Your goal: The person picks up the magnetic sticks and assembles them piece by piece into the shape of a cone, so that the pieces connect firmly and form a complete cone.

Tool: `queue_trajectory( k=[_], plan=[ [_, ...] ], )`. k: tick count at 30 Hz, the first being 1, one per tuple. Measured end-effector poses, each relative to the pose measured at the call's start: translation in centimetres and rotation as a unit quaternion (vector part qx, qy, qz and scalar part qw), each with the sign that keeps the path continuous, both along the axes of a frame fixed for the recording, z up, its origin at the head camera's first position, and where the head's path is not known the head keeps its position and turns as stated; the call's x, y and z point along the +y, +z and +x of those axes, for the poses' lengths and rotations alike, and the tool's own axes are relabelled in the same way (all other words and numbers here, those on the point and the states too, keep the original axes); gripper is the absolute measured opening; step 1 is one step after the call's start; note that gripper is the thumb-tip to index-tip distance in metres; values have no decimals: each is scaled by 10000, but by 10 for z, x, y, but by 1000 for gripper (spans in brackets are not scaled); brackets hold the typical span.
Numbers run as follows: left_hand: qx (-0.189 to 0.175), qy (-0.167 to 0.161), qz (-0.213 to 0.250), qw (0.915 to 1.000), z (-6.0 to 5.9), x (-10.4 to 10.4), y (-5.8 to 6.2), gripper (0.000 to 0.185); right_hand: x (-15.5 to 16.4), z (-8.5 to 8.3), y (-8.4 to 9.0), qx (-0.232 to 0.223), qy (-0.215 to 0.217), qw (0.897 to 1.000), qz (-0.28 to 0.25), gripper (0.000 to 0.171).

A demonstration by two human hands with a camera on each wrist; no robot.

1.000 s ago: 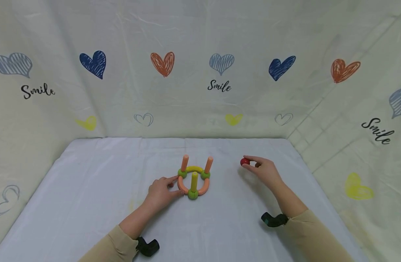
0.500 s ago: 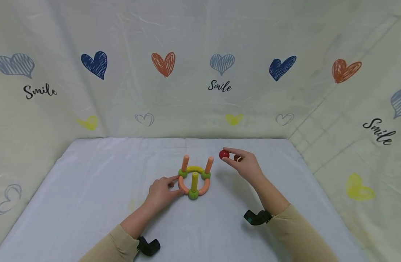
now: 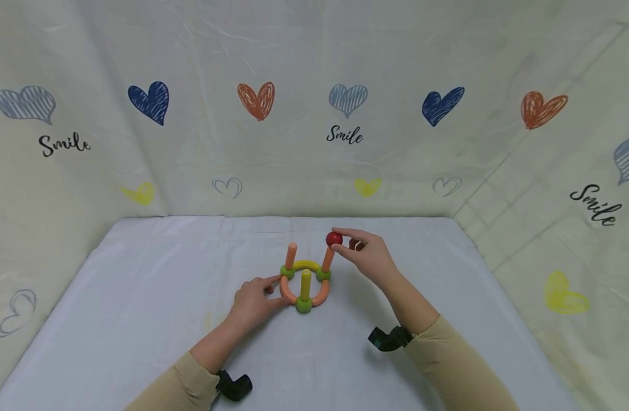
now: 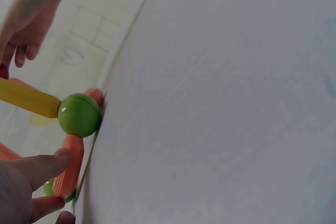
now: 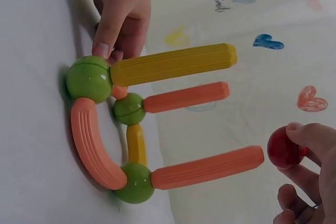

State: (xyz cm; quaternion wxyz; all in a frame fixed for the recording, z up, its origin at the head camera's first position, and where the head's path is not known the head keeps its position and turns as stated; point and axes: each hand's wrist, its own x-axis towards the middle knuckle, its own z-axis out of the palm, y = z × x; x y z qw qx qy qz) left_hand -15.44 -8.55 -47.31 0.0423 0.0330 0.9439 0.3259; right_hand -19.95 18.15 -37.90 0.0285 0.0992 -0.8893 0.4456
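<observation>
On the white cloth sits a toy ring of curved rods, two orange and one yellow (image 3: 306,265), joined by three green balls (image 3: 303,305). From each ball a straight rod stands up: a yellow rod (image 5: 176,64) in front and two orange rods (image 5: 210,167) behind. My left hand (image 3: 254,302) holds the ring's left curved orange rod (image 4: 71,166) between thumb and fingers. My right hand (image 3: 370,257) pinches a red ball (image 5: 284,148) at the top end of the right orange rod. A narrow gap shows between ball and rod tip in the right wrist view.
The white-clothed table (image 3: 140,297) ends at a back curtain (image 3: 294,154) printed with hearts and "Smile" words. Black wrist cameras (image 3: 388,339) are strapped at both sleeves.
My right hand has carried the red ball leftward and slightly up, from the right of the ring to the tip of the right orange rod. My left hand stays on the ring.
</observation>
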Motion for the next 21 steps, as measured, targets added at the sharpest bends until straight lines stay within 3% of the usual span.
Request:
queue_trajectory(
  k=[10,21],
  plan=[
    [-53,79,117,9999,0,0,3,68,1,-2,-9,40,98,9999,76,42],
    [-321,241,751,9964,-2,-3,11,53,2,-3,-5,-131,215,9997,49,41]
  ],
)
